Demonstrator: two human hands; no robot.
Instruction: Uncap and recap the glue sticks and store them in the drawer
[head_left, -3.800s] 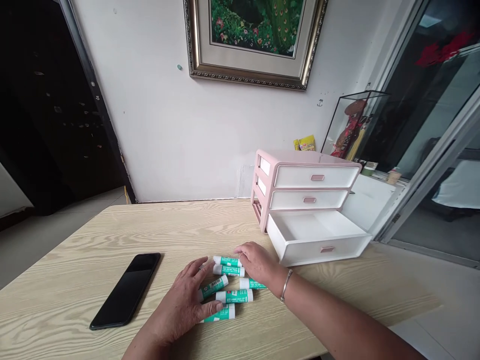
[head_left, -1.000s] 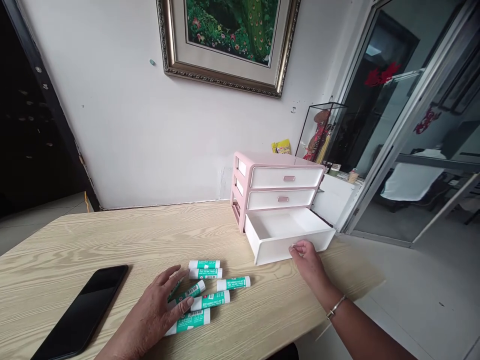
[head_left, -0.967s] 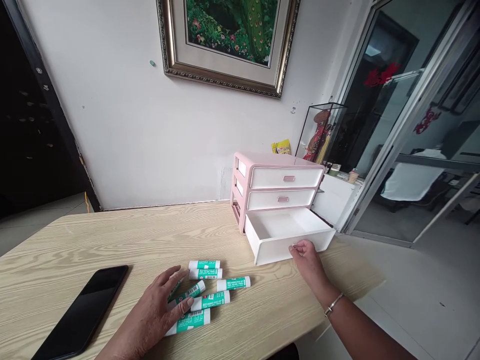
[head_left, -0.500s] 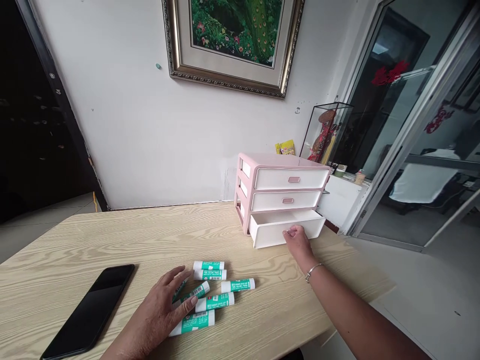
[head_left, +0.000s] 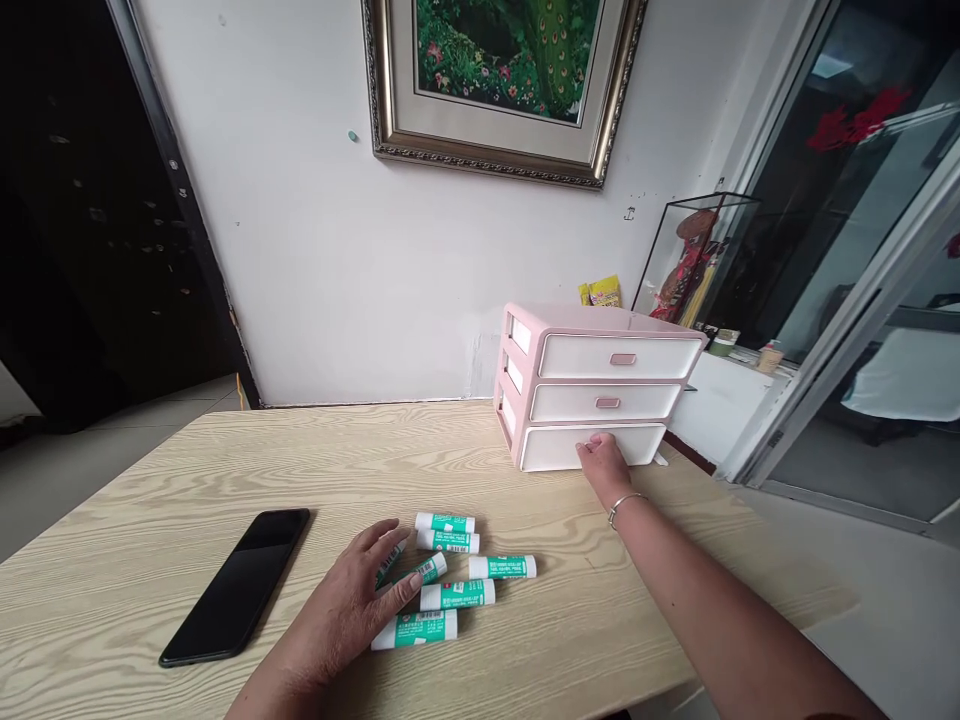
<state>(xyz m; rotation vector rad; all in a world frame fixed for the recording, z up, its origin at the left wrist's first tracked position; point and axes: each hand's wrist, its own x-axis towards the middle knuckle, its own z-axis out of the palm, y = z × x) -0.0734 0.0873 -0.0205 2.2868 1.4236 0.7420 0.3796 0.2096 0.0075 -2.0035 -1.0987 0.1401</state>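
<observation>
My right hand (head_left: 604, 468) is at the front of the bottom white drawer (head_left: 551, 450) of a small pink chest (head_left: 574, 318). Its fingers are closed at the middle of that drawer, over the handle, which they hide. The drawer sits flush in the chest. My left hand (head_left: 352, 590) lies with fingers apart over a cluster of green and white glue sticks. Its thumb rests by one glue stick (head_left: 431, 570), and another glue stick (head_left: 391, 560) is partly hidden under the fingers. To the right lie more, among them a glue stick (head_left: 502, 567) and a glue stick (head_left: 459, 595).
A black phone (head_left: 236, 585) lies on the wooden table (head_left: 315, 460) left of my left hand. Behind the chest are a yellow packet (head_left: 604, 291) and a glass case (head_left: 686, 260) with a figure. The table's right edge falls off near my right forearm.
My right hand has pushed the bottom drawer from open to shut. My left hand stays over the glue sticks. The whole view has shifted slightly.
</observation>
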